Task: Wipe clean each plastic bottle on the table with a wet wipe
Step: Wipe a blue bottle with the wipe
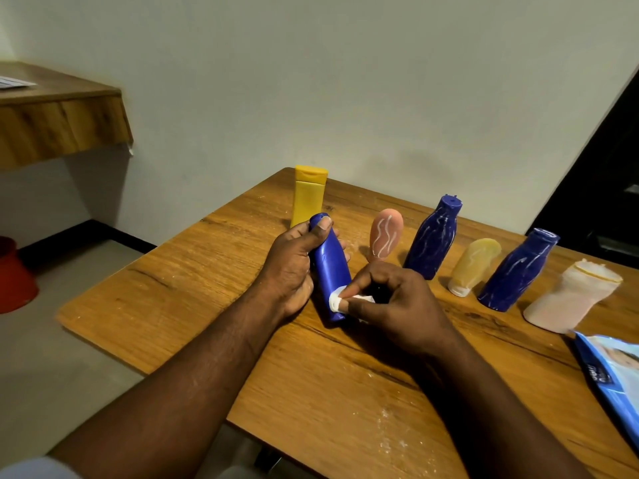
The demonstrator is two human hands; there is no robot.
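My left hand (290, 267) grips a plain blue plastic bottle (330, 271) above the wooden table (207, 299), thumb near its top. My right hand (390, 302) pinches a white wet wipe (337, 300) against the bottle's lower end. Behind stands a yellow bottle (308, 197). To the right runs a row: a pink bottle (385, 236) with white streaks, a streaked blue bottle (434, 238), a pale yellow bottle (475, 264), another streaked blue bottle (517, 273) and a pale pink bottle (570, 299).
A blue wet-wipe pack (613, 371) lies at the table's right edge. A wooden shelf (58, 115) juts from the wall at left, with a red bucket (14, 274) on the floor below. White specks dot the table front.
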